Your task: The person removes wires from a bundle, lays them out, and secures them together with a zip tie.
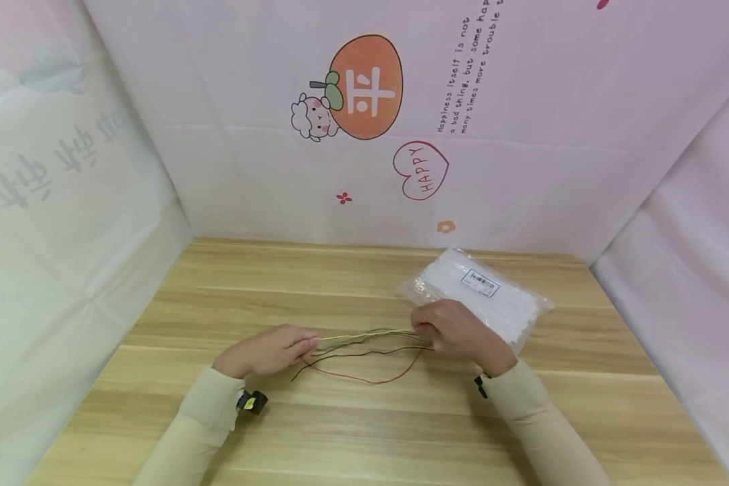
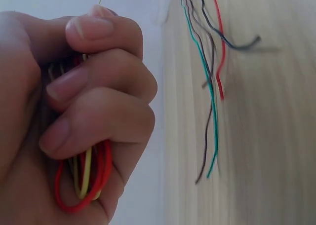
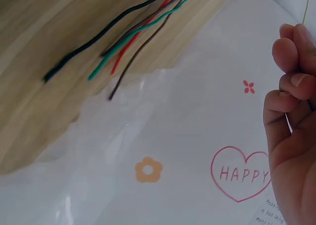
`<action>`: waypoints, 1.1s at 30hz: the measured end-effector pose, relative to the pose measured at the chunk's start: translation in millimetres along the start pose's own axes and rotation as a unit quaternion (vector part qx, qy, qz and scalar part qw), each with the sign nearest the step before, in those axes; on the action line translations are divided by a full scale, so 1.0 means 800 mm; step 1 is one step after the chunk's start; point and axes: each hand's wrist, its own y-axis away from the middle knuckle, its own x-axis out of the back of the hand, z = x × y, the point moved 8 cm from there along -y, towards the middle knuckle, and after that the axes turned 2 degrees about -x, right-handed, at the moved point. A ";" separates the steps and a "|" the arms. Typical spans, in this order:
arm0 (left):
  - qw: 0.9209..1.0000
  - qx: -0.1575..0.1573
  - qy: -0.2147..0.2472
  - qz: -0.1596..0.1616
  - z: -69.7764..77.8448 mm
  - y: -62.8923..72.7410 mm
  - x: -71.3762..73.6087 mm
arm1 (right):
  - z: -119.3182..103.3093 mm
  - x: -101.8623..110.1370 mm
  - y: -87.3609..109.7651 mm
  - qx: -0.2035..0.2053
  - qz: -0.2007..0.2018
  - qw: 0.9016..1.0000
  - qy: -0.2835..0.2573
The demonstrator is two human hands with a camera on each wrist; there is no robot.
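Notably, the left hand (image 1: 275, 349) grips red loops (image 2: 106, 164) the head view hides; the right hand (image 1: 457, 331) pinches yellow wire (image 1: 334, 337).

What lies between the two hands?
In the head view, a yellow wire runs from the left hand to the right hand; a red wire and dark wires too.

With forearms (image 1: 188, 425) angled inward, left hand (image 1: 268, 349) grips, right hand (image 1: 457, 333) pinches.

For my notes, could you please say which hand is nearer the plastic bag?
The right hand: it overlaps the near edge of the plastic bag in the head view, while the left hand is farther off, to the bag's left.
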 end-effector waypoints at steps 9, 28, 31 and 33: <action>0.998 0.043 -0.018 0.036 -0.033 0.039 0.020 | 0.046 0.017 0.032 -0.064 0.000 0.998 0.022; 0.994 0.031 -0.098 0.041 -0.016 0.016 0.008 | 0.056 -0.016 0.034 -0.084 -0.102 0.991 -0.017; 0.994 0.014 -0.103 0.034 -0.007 0.005 0.004 | 0.062 -0.013 0.036 -0.113 -0.106 0.988 -0.004; 0.994 0.005 -0.103 0.033 -0.002 -0.003 0.001 | 0.062 -0.010 0.036 -0.123 -0.101 0.987 -0.001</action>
